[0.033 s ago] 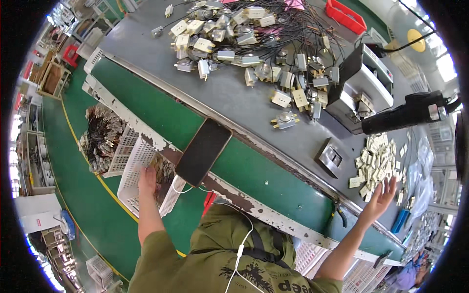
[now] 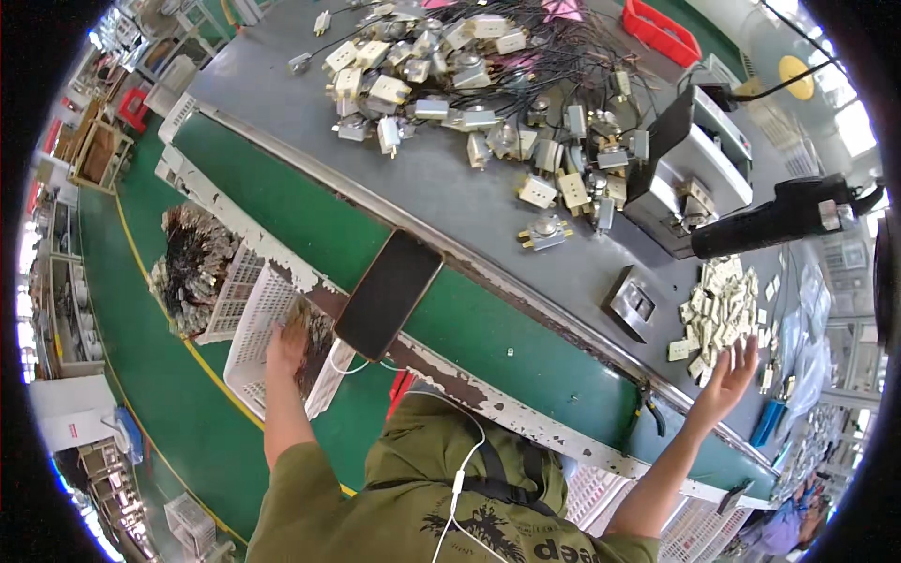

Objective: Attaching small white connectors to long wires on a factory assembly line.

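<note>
My left hand [image 2: 285, 351] is lowered over a white perforated basket [image 2: 251, 349] at my left. Its fingers look stretched out over dark, wiry pieces in the basket, and I see nothing held; the fingertips are slightly smeared. My right hand [image 2: 725, 387] is raised over the right end of the bench with fingers apart and nothing in it. Just beyond it lies a heap of small cream-coloured slotted plates [image 2: 723, 305]. A phone [image 2: 390, 295] rests across the green strip between my hands, with a white cable at its lower end.
Several corded socket units [image 2: 539, 190] are piled across the grey bench. A grey machine [image 2: 690, 169], a metal fixture [image 2: 633, 302] and a black arm [image 2: 770, 220] stand at the right. Pliers [image 2: 649, 410] lie near the bench edge; a red tray [image 2: 661, 30] sits far back.
My left hand's fingers have shifted slightly over the basket. The right hand stays in nearly the same place.
</note>
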The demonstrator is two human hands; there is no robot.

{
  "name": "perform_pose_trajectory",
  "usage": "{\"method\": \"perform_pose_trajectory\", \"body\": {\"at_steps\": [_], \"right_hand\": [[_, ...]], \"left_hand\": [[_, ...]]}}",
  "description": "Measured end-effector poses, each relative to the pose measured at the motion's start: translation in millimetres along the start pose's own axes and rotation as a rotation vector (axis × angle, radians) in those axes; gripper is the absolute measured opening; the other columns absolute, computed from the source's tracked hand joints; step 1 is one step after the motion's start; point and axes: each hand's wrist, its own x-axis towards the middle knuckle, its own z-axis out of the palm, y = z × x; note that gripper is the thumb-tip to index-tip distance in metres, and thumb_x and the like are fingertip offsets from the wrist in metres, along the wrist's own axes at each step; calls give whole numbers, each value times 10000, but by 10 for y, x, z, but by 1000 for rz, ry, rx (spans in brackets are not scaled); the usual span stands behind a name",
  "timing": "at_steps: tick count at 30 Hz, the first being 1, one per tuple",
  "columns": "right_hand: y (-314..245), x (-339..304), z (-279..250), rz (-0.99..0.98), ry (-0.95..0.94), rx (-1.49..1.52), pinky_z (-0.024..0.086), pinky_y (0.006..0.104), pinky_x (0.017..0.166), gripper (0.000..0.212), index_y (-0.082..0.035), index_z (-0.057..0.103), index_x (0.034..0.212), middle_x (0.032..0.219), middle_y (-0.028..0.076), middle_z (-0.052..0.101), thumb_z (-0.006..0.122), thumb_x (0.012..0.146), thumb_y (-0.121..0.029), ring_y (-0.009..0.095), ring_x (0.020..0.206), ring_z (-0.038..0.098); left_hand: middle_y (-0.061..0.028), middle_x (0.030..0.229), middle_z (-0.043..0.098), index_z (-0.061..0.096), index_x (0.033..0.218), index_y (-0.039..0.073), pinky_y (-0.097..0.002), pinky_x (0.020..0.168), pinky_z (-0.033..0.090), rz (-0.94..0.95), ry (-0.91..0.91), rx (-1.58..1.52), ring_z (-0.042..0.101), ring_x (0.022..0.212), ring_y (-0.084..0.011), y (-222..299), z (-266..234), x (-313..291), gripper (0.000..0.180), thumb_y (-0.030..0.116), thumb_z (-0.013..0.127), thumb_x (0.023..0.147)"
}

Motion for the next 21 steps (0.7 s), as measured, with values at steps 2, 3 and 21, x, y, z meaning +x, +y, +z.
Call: {"method": "perform_pose_trajectory", "body": {"at_steps": [2,3,21], "right_hand": [[-41,-19,27,-65,-28,74,396,339,1039,503,-6,347,1444,1468,129,404,507,968,-12,247,1275,467],[-72,-39,29,-53,-24,80,399,333,1034,501,0,348,1442,1462,128,414,505,967,-7,241,1265,476],[-641,-394,465,-118,-334,226,496,311,895,492,-3,437,1351,1291,147,508,503,884,139,180,1016,621]], "left_hand": [[-122,1019,630,576,1152,44,-323,882,500,-392,-251,260,595,995,-237,147,246,-46,303,275,595,957],[-122,1019,630,576,1152,44,-323,882,500,-410,-380,243,595,995,-237,237,592,-19,303,275,595,957],[-92,1108,570,632,975,83,-427,899,421,1701,-1036,1481,528,1068,-294,-230,5281,-2755,263,64,718,727]]}}
